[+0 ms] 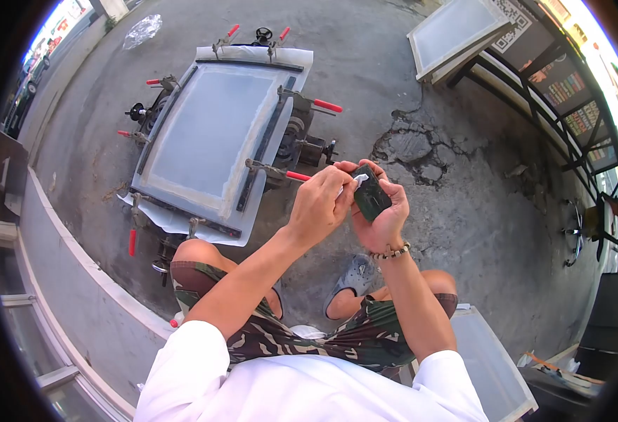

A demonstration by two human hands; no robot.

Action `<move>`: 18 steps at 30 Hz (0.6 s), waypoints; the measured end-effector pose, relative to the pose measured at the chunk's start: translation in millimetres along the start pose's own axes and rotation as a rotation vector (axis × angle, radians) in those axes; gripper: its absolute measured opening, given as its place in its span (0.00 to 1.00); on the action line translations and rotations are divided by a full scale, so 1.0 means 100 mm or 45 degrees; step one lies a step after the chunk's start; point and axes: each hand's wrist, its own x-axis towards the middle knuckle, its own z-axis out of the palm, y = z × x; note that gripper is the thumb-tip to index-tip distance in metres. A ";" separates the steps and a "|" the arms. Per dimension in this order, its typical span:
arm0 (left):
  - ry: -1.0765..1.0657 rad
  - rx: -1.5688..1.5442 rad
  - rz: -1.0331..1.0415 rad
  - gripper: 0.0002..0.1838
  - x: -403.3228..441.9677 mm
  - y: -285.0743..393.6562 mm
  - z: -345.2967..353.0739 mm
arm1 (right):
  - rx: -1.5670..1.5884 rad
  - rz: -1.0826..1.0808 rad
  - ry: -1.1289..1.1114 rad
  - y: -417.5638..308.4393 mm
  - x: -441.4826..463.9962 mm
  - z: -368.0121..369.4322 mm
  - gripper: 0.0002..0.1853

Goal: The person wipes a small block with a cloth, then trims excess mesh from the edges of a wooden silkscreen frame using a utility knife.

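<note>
We hold a dark green block point(372, 200) in our right hand point(385, 219). It lies on the palm, with the fingers and thumb curled around it. Our left hand point(321, 202) is just beside the block, and its fingertips are pinched together on a small white scrap point(361, 180). The scrap touches the top of the block. Past our hands, a big flat frame point(207, 133) has red-handled clamps point(327, 105) around its edges.

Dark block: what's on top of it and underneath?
A white scrap in the left hand overlaps the dark block. The right hand cradles the block from below, hiding its underside.
</note>
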 end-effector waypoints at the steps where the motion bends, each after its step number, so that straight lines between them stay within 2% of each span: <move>1: 0.023 -0.011 -0.028 0.05 0.05 0.00 -0.03 | -0.001 0.002 -0.007 0.01 0.01 0.01 0.26; 2: 0.161 -0.013 -0.098 0.04 0.08 -0.04 -0.04 | 0.029 -0.012 -0.007 0.01 0.01 0.01 0.26; 3: 0.163 -0.011 -0.095 0.04 0.10 0.04 -0.10 | 0.061 -0.029 -0.008 0.01 0.02 0.02 0.26; 5: -0.044 -0.079 -0.242 0.04 0.06 0.30 -0.23 | 0.094 -0.027 -0.045 0.00 0.04 0.01 0.26; 6: -0.172 -0.112 -0.009 0.05 -0.04 0.25 -0.15 | 0.120 -0.018 -0.076 0.01 0.05 0.01 0.26; 11: -0.080 -0.030 0.096 0.06 0.01 -0.03 -0.05 | 0.137 -0.011 -0.031 -0.08 0.08 0.06 0.26; 13: 0.019 -0.022 -0.627 0.07 0.17 0.03 -0.26 | 0.173 -0.018 -0.048 -0.08 0.02 0.05 0.25; 15: 0.044 -0.038 -0.544 0.09 0.14 0.07 -0.26 | 0.159 -0.019 -0.076 -0.04 0.03 0.00 0.26; 17: -0.052 0.062 0.006 0.09 0.01 0.10 -0.10 | 0.208 0.021 -0.057 -0.03 0.03 -0.01 0.27; 18: 0.004 -0.028 -0.085 0.10 0.00 0.10 -0.05 | 0.208 0.024 -0.056 -0.02 0.03 -0.01 0.27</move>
